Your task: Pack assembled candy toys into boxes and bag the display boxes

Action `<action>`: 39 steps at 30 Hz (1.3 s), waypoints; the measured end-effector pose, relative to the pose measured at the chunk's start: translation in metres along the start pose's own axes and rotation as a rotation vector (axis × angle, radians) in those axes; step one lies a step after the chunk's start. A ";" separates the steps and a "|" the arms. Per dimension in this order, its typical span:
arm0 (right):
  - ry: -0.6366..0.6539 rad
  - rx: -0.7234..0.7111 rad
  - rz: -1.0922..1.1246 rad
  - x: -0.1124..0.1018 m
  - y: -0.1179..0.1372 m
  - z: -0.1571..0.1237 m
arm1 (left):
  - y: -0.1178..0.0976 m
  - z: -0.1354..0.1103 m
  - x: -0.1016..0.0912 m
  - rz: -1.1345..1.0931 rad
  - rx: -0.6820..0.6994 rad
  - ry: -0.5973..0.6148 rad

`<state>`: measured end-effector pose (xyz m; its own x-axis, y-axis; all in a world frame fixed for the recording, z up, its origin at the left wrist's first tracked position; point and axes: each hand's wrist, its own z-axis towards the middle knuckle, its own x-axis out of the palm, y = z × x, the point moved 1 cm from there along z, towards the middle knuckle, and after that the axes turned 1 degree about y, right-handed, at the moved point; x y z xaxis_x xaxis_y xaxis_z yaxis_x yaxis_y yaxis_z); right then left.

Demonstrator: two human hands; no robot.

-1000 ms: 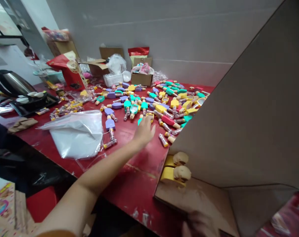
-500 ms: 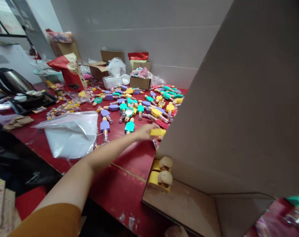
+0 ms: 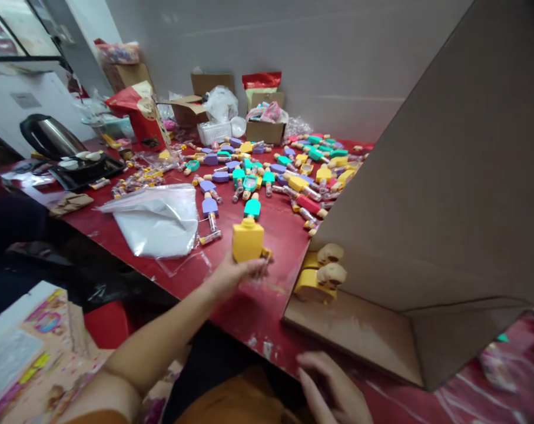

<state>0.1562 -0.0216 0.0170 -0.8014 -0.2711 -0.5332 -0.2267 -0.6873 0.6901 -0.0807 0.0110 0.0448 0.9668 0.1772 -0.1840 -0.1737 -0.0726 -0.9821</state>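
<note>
My left hand [image 3: 234, 277] grips a yellow popsicle-shaped plastic toy [image 3: 248, 240] above the red table, its thumb across the lower end. A small clear tube with a yellow cap [image 3: 265, 254] sticks out beside the thumb. Low in the view is my right hand [image 3: 332, 386], fingers loosely bent and apart, with nothing visible in it. It is in front of an open cardboard box [image 3: 359, 330] lying on its side. Inside the box's left end lie two yellow toys [image 3: 313, 285] with tan round ends.
Many purple, green, yellow and red toys with candy tubes [image 3: 297, 182] cover the red table [image 3: 231, 306]. A clear plastic bag [image 3: 161, 224] lies at left, near a kettle [image 3: 55, 138] and tea tray [image 3: 88, 171]. Small boxes [image 3: 267, 132] stand by the wall.
My left hand has drawn back from the pile towards me, bringing the yellow toy upright. More of my right hand shows by the box. The view has shifted.
</note>
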 end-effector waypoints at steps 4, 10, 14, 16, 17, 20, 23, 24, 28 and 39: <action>0.086 0.045 0.285 0.018 0.027 0.034 | -0.008 -0.086 0.016 -0.371 -0.174 0.112; 0.072 0.252 0.687 0.017 0.029 0.034 | -0.001 -0.116 0.020 -0.505 -0.223 0.123; 0.168 0.386 0.739 -0.024 0.013 0.015 | 0.003 -0.109 0.010 -0.420 -0.280 0.233; 0.250 0.262 0.333 -0.045 0.010 0.013 | 0.001 -0.103 0.013 -0.407 -0.356 0.449; 0.279 0.162 0.115 -0.053 0.011 0.014 | -0.001 -0.101 0.015 -0.356 -0.375 0.545; 0.417 -0.125 -0.244 -0.066 0.016 0.024 | -0.010 -0.094 0.025 -0.124 -0.374 0.714; 0.546 -0.352 -0.324 -0.068 0.023 0.033 | -0.018 -0.094 0.031 0.019 -0.393 0.810; 0.561 -0.411 -0.333 -0.067 0.024 0.034 | -0.020 -0.096 0.032 0.061 -0.401 0.826; 0.665 -0.489 -0.261 -0.061 0.029 0.026 | -0.022 -0.110 0.033 0.220 -0.389 0.835; 0.840 0.001 0.086 -0.057 0.048 -0.012 | -0.029 -0.137 0.043 0.412 -0.311 0.806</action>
<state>0.1980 -0.0472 0.0746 -0.1384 -0.7337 -0.6653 -0.1848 -0.6408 0.7451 -0.0085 -0.1142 0.0704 0.6991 -0.6411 -0.3165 -0.5839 -0.2564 -0.7703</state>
